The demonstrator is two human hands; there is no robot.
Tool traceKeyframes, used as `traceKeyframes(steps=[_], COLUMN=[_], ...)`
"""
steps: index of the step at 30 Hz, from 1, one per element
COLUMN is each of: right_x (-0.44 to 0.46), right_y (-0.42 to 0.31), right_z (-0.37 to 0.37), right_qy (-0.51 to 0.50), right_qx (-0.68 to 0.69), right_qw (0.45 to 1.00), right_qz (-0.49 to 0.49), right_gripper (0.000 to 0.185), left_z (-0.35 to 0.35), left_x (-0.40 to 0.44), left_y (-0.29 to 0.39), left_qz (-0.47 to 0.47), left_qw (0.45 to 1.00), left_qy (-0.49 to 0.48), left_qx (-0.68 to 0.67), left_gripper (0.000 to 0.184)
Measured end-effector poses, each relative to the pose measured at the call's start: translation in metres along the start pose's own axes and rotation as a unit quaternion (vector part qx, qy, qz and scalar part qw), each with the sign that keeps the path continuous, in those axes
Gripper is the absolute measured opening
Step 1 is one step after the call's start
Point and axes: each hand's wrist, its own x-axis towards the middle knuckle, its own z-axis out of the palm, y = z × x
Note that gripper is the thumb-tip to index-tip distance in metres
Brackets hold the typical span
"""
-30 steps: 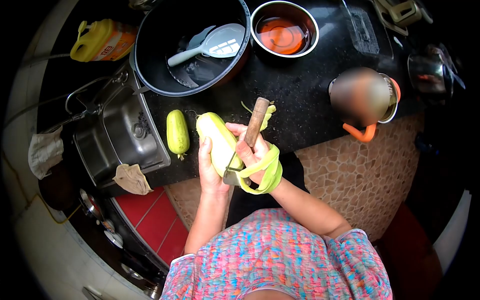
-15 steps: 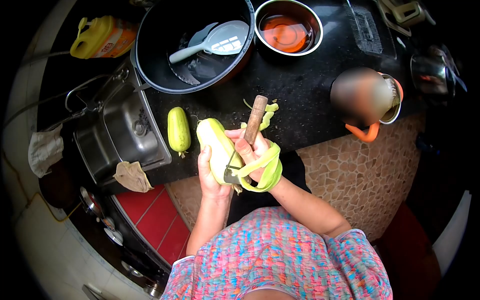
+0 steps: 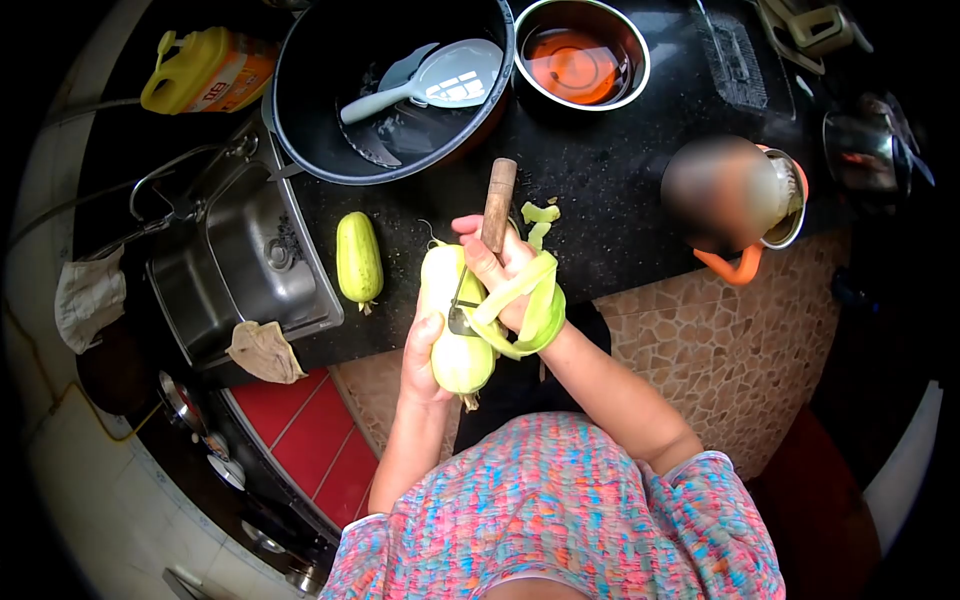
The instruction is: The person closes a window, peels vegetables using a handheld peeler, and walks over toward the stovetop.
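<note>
A pale green, largely peeled zucchini [image 3: 463, 368] is gripped in my left hand [image 3: 421, 355], its stem end pointing toward my body. My right hand [image 3: 512, 270] is closed around a peeler [image 3: 498, 205] with a wooden handle, which points away from me. The peeler's dark blade rests against the middle of the zucchini. A long light green strip of peel [image 3: 543, 315] loops over my right hand and wrist. On the counter to the left lies a second zucchini [image 3: 359, 258] with its skin on. Loose peel pieces [image 3: 540, 215] lie beyond my right hand.
A steel sink [image 3: 265, 250] is at left with a cloth [image 3: 265, 352] on its edge. A big black pot [image 3: 390, 180] holding a grey ladle-like scoop [image 3: 455, 75], a steel bowl of liquid [image 3: 637, 95] and a yellow jug [image 3: 200, 80] stand behind. An orange-handled container [image 3: 740, 265] is at right.
The peeler and my right hand have moved away from my body, so the blade sits farther up the zucchini. The zucchini has shifted slightly right, and its stem end shows more.
</note>
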Motion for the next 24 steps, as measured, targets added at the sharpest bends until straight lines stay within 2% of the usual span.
traceKeyframes(steps=[2, 5, 6, 8, 10, 12, 14, 15, 16, 18, 19, 20, 21, 24], right_x=[-0.002, 0.003, 0.006, 0.012, 0.021, 0.033, 0.04, 0.041, 0.042, 0.042, 0.04, 0.037, 0.033, 0.003], right_y=[0.003, 0.007, -0.004, 0.005, 0.001, 0.008, 0.014, 0.016, 0.02, 0.019, 0.014, 0.011, 0.014, -0.006], right_z=[0.0, -0.004, -0.003, -0.004, -0.005, -0.008, -0.012, -0.012, -0.011, -0.011, -0.012, -0.014, -0.016, -0.006], right_qy=[-0.035, -0.017, -0.008, -0.015, 0.023, 0.028, 0.022, 0.022, 0.052, 0.079, 0.062, 0.046, 0.025, 0.007], right_qx=[0.034, -0.009, 0.037, 0.026, 0.083, 0.081, 0.101, 0.101, 0.144, 0.186, 0.2, 0.215, 0.169, 0.091], right_qw=[0.997, 0.998, 0.995, 0.998, 0.984, 0.98, 0.963, 0.963, 0.956, 0.946, 0.95, 0.952, 0.961, 0.991], right_qz=[0.052, 0.066, 0.097, 0.05, 0.155, 0.178, 0.25, 0.249, 0.251, 0.253, 0.233, 0.214, 0.216, 0.102], right_gripper=[0.03, 0.028, 0.027, 0.029, 0.033, 0.036, 0.037, 0.037, 0.037, 0.037, 0.038, 0.038, 0.039, 0.041], left_z=[-0.001, -0.001, 0.008, 0.011, -0.001, -0.015, -0.025, -0.03, -0.034, -0.041, -0.041, -0.041, -0.042, -0.041], left_x=[-0.001, 0.002, 0.002, 0.001, 0.0, -0.002, -0.004, -0.002, 0.0, 0.001, 0.0, 0.001, 0.003, 0.01], left_y=[0.002, 0.006, 0.01, 0.007, 0.002, -0.004, -0.005, -0.005, -0.006, -0.007, -0.008, -0.007, -0.006, -0.001], left_qz=[-0.021, -0.026, -0.017, -0.012, -0.017, -0.025, -0.09, -0.079, -0.078, -0.081, -0.069, -0.068, -0.067, -0.056], left_qw=[1.0, 0.998, 0.994, 0.997, 0.997, 0.996, 0.995, 0.995, 0.995, 0.987, 0.977, 0.977, 0.977, 0.984], left_qy=[0.003, -0.047, -0.074, -0.045, -0.055, -0.062, -0.045, -0.057, -0.057, -0.013, -0.052, -0.05, -0.05, -0.034], left_qx=[-0.001, 0.04, 0.074, 0.058, 0.059, 0.054, 0.015, -0.014, -0.014, -0.139, -0.196, -0.197, -0.194, -0.164], left_gripper=[0.089, 0.094, 0.096, 0.099, 0.101, 0.102, 0.102, 0.092, 0.092, 0.079, 0.073, 0.073, 0.074, 0.07])
